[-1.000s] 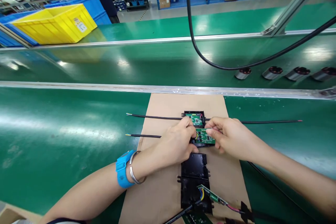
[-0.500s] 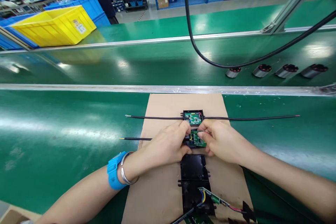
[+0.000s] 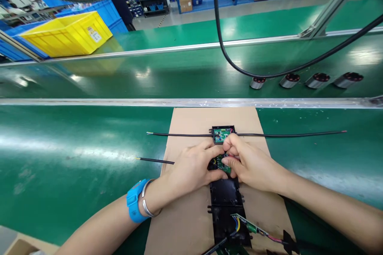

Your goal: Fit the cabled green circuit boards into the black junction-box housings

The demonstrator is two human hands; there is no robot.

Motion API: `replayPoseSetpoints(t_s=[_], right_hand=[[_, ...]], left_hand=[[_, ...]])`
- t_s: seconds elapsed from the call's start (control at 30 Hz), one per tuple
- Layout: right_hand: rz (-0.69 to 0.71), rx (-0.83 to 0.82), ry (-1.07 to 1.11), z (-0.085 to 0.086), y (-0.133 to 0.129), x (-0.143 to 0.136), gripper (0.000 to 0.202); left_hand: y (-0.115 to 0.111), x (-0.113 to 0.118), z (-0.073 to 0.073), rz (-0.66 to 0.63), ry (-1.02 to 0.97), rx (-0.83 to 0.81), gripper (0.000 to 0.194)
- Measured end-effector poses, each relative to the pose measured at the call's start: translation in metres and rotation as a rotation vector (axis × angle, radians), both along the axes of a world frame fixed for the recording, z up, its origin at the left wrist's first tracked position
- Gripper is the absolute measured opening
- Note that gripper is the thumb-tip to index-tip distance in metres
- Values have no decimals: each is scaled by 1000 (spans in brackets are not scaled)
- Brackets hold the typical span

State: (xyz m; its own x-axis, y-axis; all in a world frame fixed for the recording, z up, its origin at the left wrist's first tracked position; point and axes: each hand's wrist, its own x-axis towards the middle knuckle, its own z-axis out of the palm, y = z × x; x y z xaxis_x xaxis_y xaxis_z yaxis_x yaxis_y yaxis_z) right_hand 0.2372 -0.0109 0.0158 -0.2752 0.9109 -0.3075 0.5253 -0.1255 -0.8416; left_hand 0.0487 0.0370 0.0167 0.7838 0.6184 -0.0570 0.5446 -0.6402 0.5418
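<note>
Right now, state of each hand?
Left hand: curled at the black casing; firm grip can't be told.
Right hand: curled at the green circuit board; whether it's pinching can't be told.

Card (image 3: 179, 219) on bench (image 3: 74, 139). On it, far to near: cased board (image 3: 222, 134) with a cable out left (image 3: 182, 134) and right (image 3: 287, 135); second board (image 3: 223, 165) between left hand (image 3: 194, 165) and right hand (image 3: 253, 163); two panels (image 3: 226, 192) end to end — wired board (image 3: 249, 225) over the nearer. Behind rail (image 3: 191, 102): four cylinders (image 3: 289, 81), right. Bin (image 3: 68, 36) farther back, left.
</note>
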Motion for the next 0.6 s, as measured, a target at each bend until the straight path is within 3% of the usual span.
replayPoseSetpoints(t_s=[0.3, 0.6], right_hand=[[152, -23, -140, 2, 19, 8, 13], [-157, -212, -92, 1, -2, -16, 11]], left_hand=[[0, -3, -10, -79, -84, 34, 54], [-3, 0, -17, -23, -108, 67, 49]])
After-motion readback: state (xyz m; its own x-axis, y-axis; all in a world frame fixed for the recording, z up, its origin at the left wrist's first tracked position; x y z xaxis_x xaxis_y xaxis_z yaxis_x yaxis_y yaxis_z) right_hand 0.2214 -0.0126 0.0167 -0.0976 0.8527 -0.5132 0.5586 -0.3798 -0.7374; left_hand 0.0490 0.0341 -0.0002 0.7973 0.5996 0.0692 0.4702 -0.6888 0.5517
